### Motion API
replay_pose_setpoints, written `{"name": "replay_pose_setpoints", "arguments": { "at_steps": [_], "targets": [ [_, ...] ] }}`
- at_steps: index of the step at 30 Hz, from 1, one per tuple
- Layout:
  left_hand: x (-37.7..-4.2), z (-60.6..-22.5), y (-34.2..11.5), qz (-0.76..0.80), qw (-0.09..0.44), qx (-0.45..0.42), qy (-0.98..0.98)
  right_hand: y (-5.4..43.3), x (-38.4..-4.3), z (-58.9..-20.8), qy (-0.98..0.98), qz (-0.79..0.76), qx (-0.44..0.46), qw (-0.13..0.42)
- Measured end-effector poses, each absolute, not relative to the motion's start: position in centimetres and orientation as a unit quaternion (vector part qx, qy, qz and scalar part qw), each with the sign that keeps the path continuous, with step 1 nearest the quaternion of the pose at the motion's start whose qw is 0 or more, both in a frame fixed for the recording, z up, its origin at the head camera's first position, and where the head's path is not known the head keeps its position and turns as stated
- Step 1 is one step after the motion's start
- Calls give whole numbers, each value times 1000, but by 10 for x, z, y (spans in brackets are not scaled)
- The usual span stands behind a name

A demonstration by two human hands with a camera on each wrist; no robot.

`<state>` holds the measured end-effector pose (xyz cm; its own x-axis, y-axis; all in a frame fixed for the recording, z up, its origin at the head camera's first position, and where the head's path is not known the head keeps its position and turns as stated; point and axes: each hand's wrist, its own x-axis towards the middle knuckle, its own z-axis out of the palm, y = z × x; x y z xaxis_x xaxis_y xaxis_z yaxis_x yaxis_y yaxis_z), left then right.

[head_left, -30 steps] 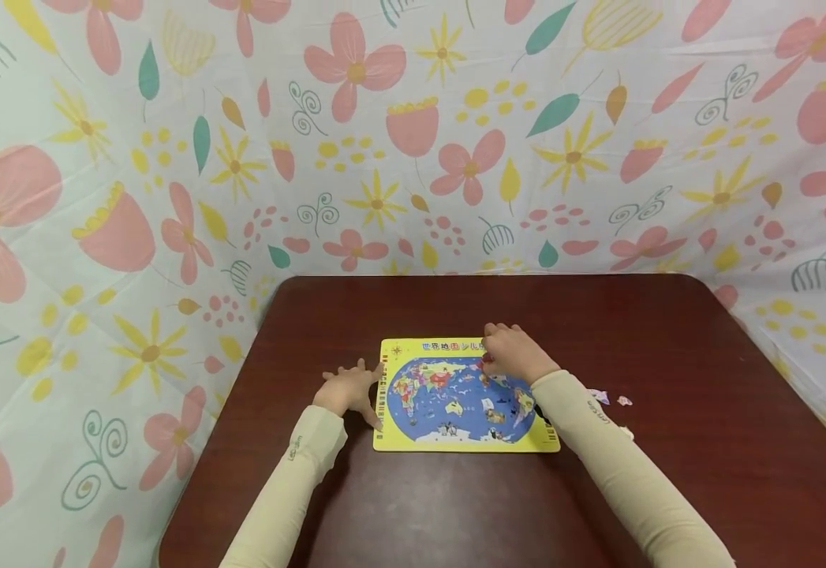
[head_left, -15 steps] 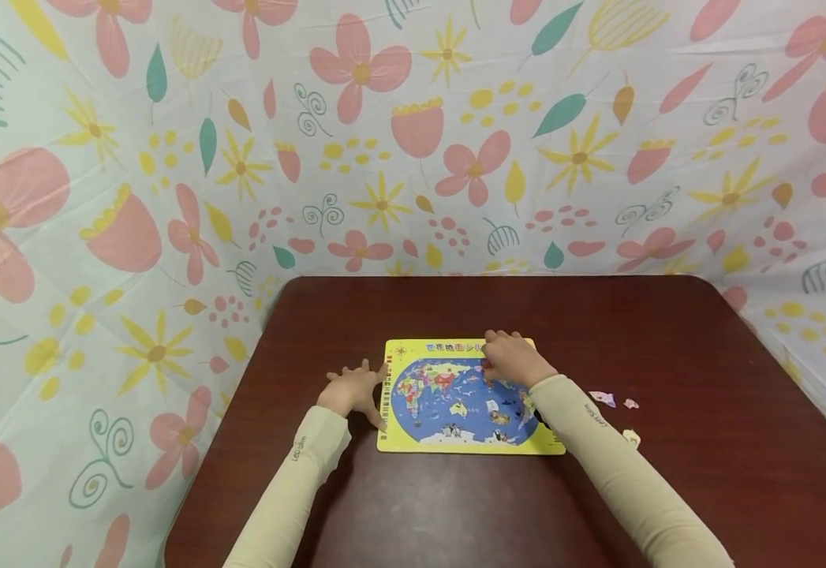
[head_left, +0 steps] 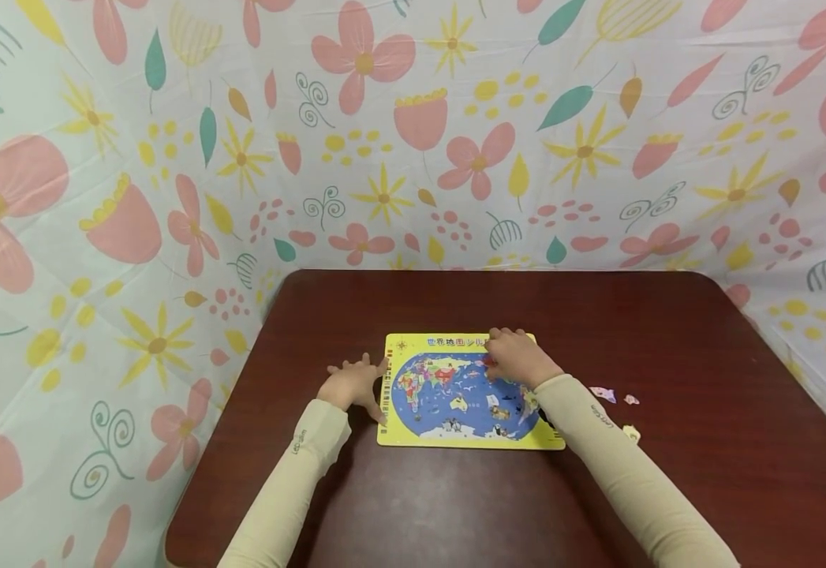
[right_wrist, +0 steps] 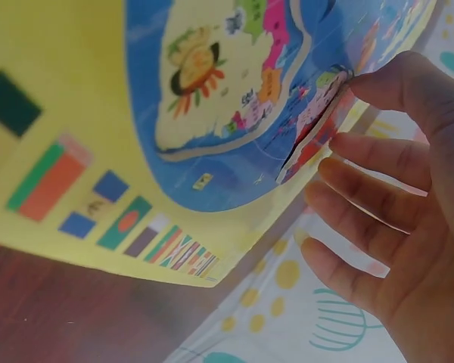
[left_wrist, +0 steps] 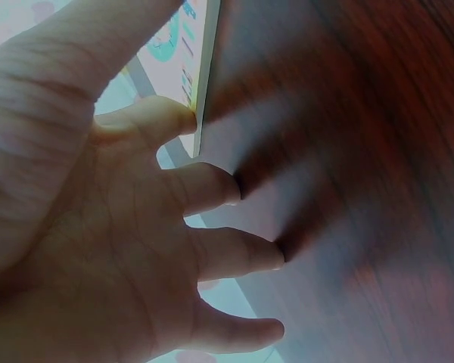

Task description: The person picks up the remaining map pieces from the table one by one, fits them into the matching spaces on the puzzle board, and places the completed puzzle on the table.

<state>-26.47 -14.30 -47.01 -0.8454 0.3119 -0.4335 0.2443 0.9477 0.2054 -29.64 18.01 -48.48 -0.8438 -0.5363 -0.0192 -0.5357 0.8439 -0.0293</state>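
Observation:
A yellow-bordered world-map puzzle board (head_left: 469, 442) lies flat on the table. At its left edge is my left hand (head_left: 350, 385), fingers spread, with thumb and index finger touching the board; the left wrist view shows the palm (left_wrist: 113, 227) and the other fingers apart from it. Over the map's upper right, my right hand (head_left: 521, 359) pinches a small, partly red puzzle piece (right_wrist: 331, 113) by its edges. That piece sits slightly tilted, with a dark gap along one side. In the head view the hand hides most of it.
Several loose puzzle pieces lie right of the board: a pinkish-purple piece (head_left: 603, 394), a small pink piece (head_left: 632, 400) and a cream one (head_left: 631, 432) beside the right forearm. The brown table (head_left: 413, 505) meets a flower-patterned cloth (head_left: 413, 197) at the back and left.
Both hands keep nearly the same places on the board. The right forearm has shifted slightly, showing more of the cream piece. The head view has moved a little.

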Motion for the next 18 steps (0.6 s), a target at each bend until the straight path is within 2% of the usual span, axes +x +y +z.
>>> {"name": "replay_pose_setpoints", "arguments": {
  "at_steps": [18],
  "targets": [
    [-268,-471,-144,74,237,146,958,190,-295,-485,956,-54,-288,-9]
  ]
}}
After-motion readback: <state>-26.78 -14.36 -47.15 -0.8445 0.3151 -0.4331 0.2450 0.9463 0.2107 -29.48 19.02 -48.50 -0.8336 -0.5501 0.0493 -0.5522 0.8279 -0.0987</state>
